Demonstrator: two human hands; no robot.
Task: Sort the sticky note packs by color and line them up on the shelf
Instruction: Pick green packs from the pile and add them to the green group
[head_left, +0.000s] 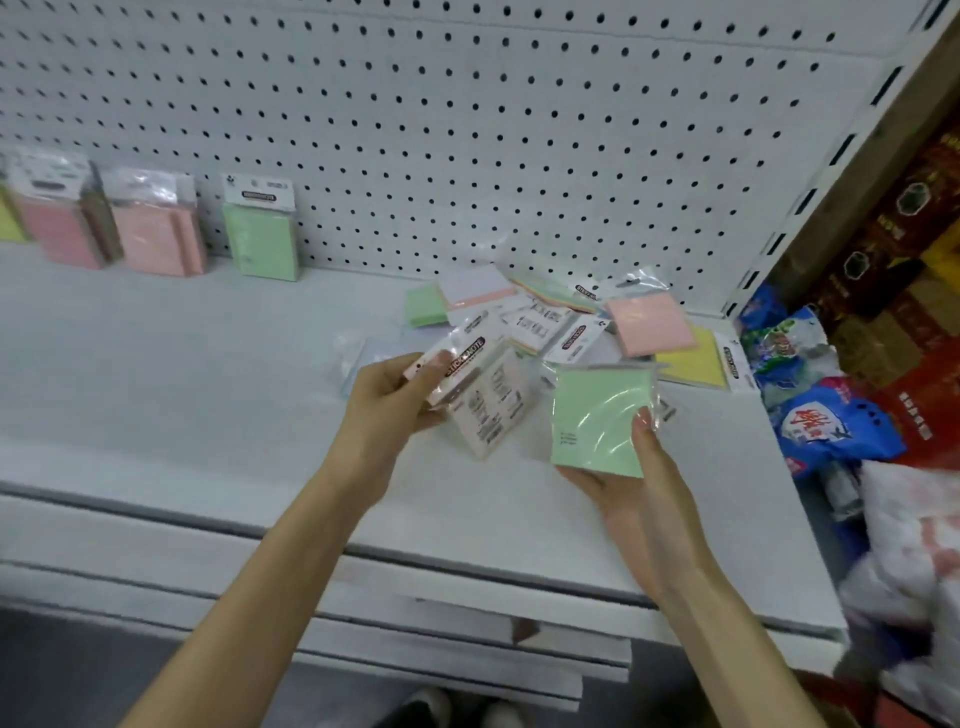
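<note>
My left hand (392, 395) grips a pale pink sticky note pack (480, 400) in clear wrap, held above the white shelf (208, 374). My right hand (639, 483) holds a green pack (597, 415) from below, thumb on its face. Behind both hands lies a loose pile of packs (550, 317), with a pink pack (649, 325), a yellow pack (696, 364) and a small green pack (426, 306) among them. Standing against the pegboard at the left are a green pack (262, 234), a pink pack (158, 228), a darker pink pack (65, 223) and a yellow pack's edge (8, 221).
The white pegboard (467, 130) backs the shelf. A slotted upright (810, 208) ends the shelf at the right, with bagged goods (826, 415) and boxes (904, 260) beyond it. Lower shelf edges (363, 623) step out below, above a shoe (421, 706).
</note>
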